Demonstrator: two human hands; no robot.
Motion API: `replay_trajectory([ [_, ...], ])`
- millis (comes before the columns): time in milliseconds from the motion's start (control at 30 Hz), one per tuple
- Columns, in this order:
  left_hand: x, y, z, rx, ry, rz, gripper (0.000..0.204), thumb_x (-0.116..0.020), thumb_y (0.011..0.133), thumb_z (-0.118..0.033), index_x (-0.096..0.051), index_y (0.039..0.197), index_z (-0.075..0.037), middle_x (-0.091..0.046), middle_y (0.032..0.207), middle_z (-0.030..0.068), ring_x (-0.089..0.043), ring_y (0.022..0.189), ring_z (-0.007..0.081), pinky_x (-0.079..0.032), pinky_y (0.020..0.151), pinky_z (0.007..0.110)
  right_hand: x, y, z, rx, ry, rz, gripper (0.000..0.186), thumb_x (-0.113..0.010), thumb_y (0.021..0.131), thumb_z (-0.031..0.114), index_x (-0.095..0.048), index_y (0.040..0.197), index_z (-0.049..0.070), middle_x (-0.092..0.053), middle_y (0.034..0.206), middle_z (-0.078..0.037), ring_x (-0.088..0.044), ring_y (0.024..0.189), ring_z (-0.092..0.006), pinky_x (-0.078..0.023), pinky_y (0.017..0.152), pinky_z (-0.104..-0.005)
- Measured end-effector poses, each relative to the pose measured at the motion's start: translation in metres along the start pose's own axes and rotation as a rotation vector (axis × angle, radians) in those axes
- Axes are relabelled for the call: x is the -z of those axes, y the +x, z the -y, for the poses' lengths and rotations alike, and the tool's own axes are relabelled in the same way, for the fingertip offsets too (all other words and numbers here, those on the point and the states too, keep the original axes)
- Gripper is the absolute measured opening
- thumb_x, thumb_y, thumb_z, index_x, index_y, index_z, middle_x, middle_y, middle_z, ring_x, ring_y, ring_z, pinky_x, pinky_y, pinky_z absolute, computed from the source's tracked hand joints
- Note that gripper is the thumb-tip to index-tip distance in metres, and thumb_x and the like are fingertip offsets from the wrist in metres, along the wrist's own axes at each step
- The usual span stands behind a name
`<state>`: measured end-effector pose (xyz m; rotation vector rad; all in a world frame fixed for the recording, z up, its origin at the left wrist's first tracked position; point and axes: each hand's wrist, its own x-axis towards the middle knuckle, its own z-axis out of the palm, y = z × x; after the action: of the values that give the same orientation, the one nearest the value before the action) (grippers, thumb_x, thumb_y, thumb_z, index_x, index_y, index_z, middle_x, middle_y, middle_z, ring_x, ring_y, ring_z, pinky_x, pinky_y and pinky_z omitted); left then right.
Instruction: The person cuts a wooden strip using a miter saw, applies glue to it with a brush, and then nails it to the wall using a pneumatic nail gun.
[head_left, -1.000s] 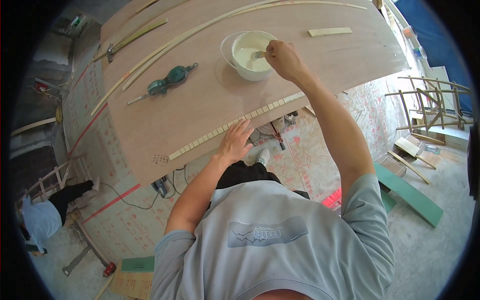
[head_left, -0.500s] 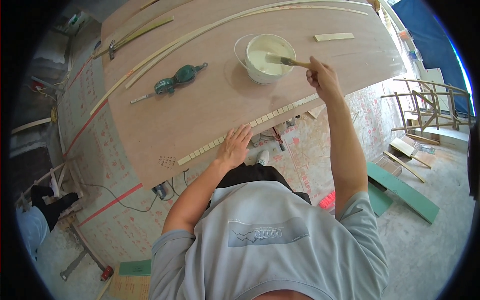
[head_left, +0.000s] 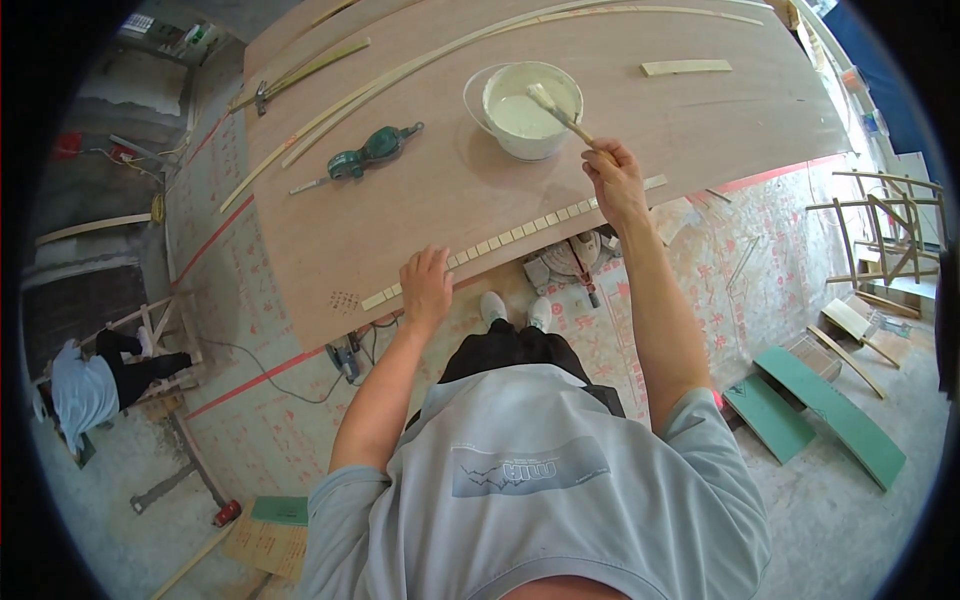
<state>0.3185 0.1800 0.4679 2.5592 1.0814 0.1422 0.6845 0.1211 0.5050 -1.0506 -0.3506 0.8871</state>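
Observation:
My right hand [head_left: 617,183] grips the wooden handle of a paintbrush [head_left: 575,125], its bristles coated in white over the bucket's opening. The white bucket [head_left: 532,147] stands on the wooden board and holds creamy white glue-like liquid. Its wire handle lies to the left. Along the board's near edge runs a long, narrow wooden strip [head_left: 500,240] with many crosswise cuts. My left hand [head_left: 427,290] lies on the left part of this strip, fingers stretched forward and slightly bent, grasping nothing that I can see. Part of the strip is hidden under it.
A green power tool [head_left: 375,150] lies left of the bucket on the wooden board [head_left: 330,235]. Long bent strips [head_left: 345,108], a hammer [head_left: 262,98] and a short wood piece [head_left: 687,68] lie farther back. Below the near edge is a saw-like machine [head_left: 565,262]. Another person [head_left: 90,390] is at far left.
The brush has risen out of the liquid, and my right hand has come nearer and left. My left hand has slid left along the strip. The view has shifted a little.

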Motion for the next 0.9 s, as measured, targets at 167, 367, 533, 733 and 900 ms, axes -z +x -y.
replay_trajectory([
  [167, 0.007, -0.027, -0.01, -0.02, 0.099, -0.009, 0.061, -0.073, 0.084, -0.018, -0.05, 0.139, -0.004, -0.042, 0.15, 0.0133, -0.041, 0.136, 0.0348, -0.035, 0.107, 0.05, -0.017, 0.006, -0.001, -0.072, 0.393, -0.052, 0.01, -0.061, 0.098, 0.009, -0.06, 0.107, 0.004, -0.064, 0.088, -0.009, -0.059, 0.076, -0.0165, -0.049, 0.07, -0.0288],
  [367, 0.01, -0.031, -0.009, -0.059, 0.098, 0.067, 0.064, -0.071, 0.085, -0.019, -0.047, 0.142, -0.003, -0.038, 0.155, 0.0145, -0.036, 0.141, 0.0364, -0.033, 0.112, 0.049, -0.012, -0.008, -0.004, -0.204, 0.716, -0.039, 0.025, -0.049, 0.105, 0.031, -0.055, 0.1, 0.008, -0.056, 0.074, -0.005, -0.051, 0.066, -0.0155, -0.043, 0.062, -0.031],
  [533, -0.002, -0.001, -0.004, -0.208, 0.004, 0.049, 0.061, -0.07, 0.086, -0.017, -0.048, 0.141, -0.002, -0.042, 0.152, 0.0141, -0.038, 0.139, 0.0352, -0.034, 0.111, 0.048, 0.013, -0.074, 0.021, -0.14, 0.614, 0.006, 0.019, -0.054, 0.104, 0.026, -0.057, 0.103, 0.007, -0.055, 0.073, -0.004, -0.049, 0.063, -0.0132, -0.042, 0.06, -0.0284],
  [733, -0.012, 0.014, -0.011, -0.355, 0.026, 0.109, 0.061, -0.07, 0.088, -0.021, -0.048, 0.142, -0.003, -0.043, 0.152, 0.0103, -0.039, 0.139, 0.0308, -0.032, 0.111, 0.047, 0.049, -0.161, 0.009, 0.018, -0.536, -0.18, 0.018, -0.061, 0.098, 0.012, -0.07, 0.111, 0.002, -0.062, 0.077, -0.003, -0.053, 0.067, -0.008, -0.042, 0.06, -0.0228],
  [900, -0.01, 0.014, -0.016, -0.324, 0.125, 0.218, 0.065, -0.066, 0.093, -0.03, -0.042, 0.147, -0.005, -0.038, 0.156, 0.0079, -0.034, 0.144, 0.0276, -0.028, 0.113, 0.05, 0.012, -0.181, -0.041, 0.137, -0.892, -0.313, 0.018, -0.064, 0.095, 0.012, -0.071, 0.11, 0.003, -0.072, 0.089, -0.006, -0.065, 0.079, -0.0123, -0.051, 0.071, -0.0268],
])
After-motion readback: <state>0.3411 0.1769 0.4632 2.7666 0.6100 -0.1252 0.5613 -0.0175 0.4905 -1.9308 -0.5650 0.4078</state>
